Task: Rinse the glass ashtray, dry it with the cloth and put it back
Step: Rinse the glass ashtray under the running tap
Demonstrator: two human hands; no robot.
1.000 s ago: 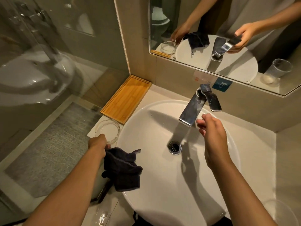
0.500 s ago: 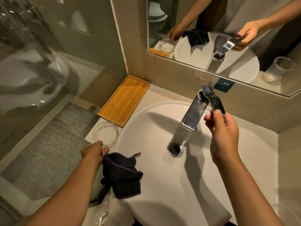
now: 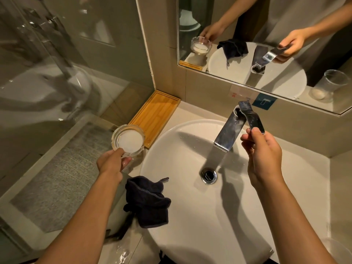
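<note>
While the right hand [image 3: 263, 155] pinches the faucet lever [image 3: 251, 117], the left hand [image 3: 111, 164] grips the glass ashtray [image 3: 128, 140] above the counter's [image 3: 190, 113] left edge; the dark cloth [image 3: 147, 202] drapes the basin's [image 3: 238, 216] rim.

Glass ashtray [image 3: 128, 142]: round, clear, thick-walled with a scalloped rim, tilted toward the camera, held off the table at its near edge, left of the white basin. Cloth [image 3: 147, 202]: dark navy, crumpled in a loose heap, draped over the basin's front-left rim, part inside the bowl, a small loop sticking out at its top.
</note>
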